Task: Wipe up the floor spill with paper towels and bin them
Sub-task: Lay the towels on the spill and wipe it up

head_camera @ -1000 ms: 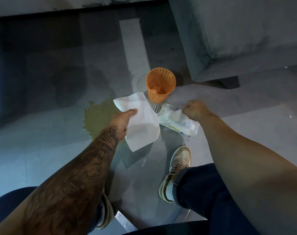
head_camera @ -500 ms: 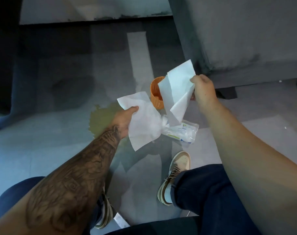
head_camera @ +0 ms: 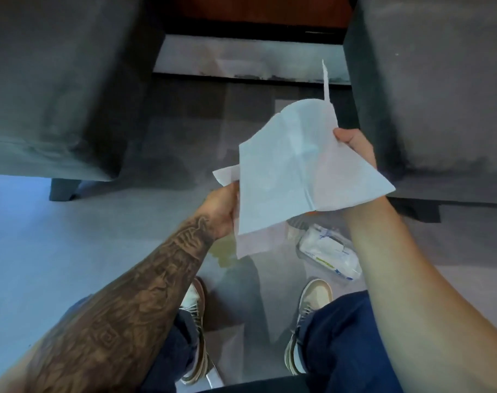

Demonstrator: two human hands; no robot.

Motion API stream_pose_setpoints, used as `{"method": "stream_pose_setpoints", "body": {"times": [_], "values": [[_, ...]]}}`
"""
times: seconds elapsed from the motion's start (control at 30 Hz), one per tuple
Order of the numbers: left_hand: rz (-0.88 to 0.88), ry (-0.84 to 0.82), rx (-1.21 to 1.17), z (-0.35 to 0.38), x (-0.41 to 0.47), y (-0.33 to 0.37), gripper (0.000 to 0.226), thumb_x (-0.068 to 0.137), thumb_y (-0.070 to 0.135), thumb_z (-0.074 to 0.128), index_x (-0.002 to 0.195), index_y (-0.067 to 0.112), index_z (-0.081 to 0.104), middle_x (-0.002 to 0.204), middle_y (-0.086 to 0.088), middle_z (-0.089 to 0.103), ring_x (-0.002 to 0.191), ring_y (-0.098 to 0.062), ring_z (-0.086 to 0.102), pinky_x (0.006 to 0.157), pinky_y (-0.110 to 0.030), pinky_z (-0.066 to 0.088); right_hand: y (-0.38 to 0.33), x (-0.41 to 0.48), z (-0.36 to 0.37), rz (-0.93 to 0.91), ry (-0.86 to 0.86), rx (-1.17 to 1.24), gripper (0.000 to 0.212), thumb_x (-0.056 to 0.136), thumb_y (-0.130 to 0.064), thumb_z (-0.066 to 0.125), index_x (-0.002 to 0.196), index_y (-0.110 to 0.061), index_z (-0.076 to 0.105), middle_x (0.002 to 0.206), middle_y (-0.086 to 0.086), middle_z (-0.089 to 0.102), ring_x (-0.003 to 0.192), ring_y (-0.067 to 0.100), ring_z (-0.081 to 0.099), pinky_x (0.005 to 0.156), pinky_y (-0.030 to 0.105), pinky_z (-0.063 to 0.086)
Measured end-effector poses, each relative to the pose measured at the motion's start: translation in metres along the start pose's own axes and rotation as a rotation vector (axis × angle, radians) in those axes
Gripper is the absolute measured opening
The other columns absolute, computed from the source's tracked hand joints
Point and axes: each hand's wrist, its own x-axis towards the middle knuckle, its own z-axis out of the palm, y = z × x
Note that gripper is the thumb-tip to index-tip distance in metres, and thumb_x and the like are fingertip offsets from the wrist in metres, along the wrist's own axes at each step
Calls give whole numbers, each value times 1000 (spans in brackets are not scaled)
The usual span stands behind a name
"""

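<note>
Overhead, the view runs left to right from a grey sofa block (head_camera: 57, 89), whose lower edge and short leg stand over bare floor (head_camera: 43, 236), to an open strip of floor between the two pieces of furniture, and then to a second grey sofa block (head_camera: 434, 89) on the right. The widest free room is the pale floor at the left, below the first block; the strip in the middle is narrower and ends at a light skirting band with dark wood above it.

The left hand (head_camera: 221, 211), on a tattooed forearm that reaches up from the lower left, has its grip closed on a paper towel (head_camera: 258, 239) at that sheet's left edge; most of this sheet hangs behind the other one. Just below it a yellowish spill (head_camera: 223, 252) shows on the floor, partly hidden by forearm and paper.

A second paper towel (head_camera: 292, 171) is held up in the middle, above the floor, spread wide with a thin torn strip sticking up from its top. The right hand (head_camera: 355, 146) pinches it at its right edge, thumb on top, its grip clenched on the sheet.

Below the sheets, on the floor, lies a plastic towel pack (head_camera: 328, 252), near the right shoe (head_camera: 309, 316); the left shoe (head_camera: 194, 330) stands apart to its left.
</note>
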Motion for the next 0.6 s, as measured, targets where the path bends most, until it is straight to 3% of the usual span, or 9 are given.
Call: {"method": "stream_pose_setpoints", "body": {"times": [0.07,0.13,0.2,0.27,0.33,0.4,0.47,0.53,0.6], "values": [[54,-71,-70,-10,-3,7,52,93,22,61,138,-1,49,144,-22,50,132,-44,47,114,-62,32,9,5,12,30,13,-49,26,95,-30,46,95,-14,66,74,1,71,61,19,69,52,22,53],[85,-80,-149,-9,-20,22,40,100,16,52,136,0,50,138,-23,51,124,-42,50,111,-61,36,17,14,18,60,69,-158,37,86,-35,57,114,-13,65,95,5,75,74,24,72,57,29,56],[114,-2,-183,-8,-36,40,35,103,30,49,123,8,66,123,-15,67,112,-37,63,97,-52,52,22,24,24,76,112,-279,44,82,-37,62,120,-14,64,106,8,74,81,27,73,61,33,56],[115,26,-207,-14,-44,49,54,101,57,40,97,19,77,100,-5,76,89,-27,72,78,-39,58,27,30,27,45,122,-367,26,87,-32,61,107,-15,66,96,6,74,73,22,73,56,27,54],[123,17,-194,-24,-49,56,68,94,73,31,97,22,77,97,-3,75,80,-23,72,71,-34,59,33,34,35,14,123,-425,20,90,-27,60,106,-15,65,93,6,71,75,22,70,53,23,51],[148,22,-164,-29,-51,59,72,93,76,28,108,23,75,109,-4,75,89,-24,72,77,-37,60,37,38,43,-20,103,-487,18,93,-23,58,108,-14,63,94,5,68,80,24,66,52,20,49],[163,3,-124,-30,-54,61,56,98,62,38,117,21,71,114,-5,74,98,-25,71,86,-40,58,43,42,51,-32,83,-575,18,93,-23,59,109,-16,62,100,4,69,86,24,68,59,24,52],[145,-11,-86,-36,-51,60,33,97,34,58,122,14,67,115,-8,73,104,-29,69,92,-46,56,53,48,55,-89,102,-670,23,87,-22,64,109,-22,57,105,1,69,93,23,69,69,33,56],[123,3,-72,-39,-46,60,34,93,17,63,126,8,64,121,-12,71,111,-34,68,94,-50,55,65,53,58,-212,132,-786,29,83,-24,69,104,-25,49,106,-1,66,96,19,67,77,36,57]]}}
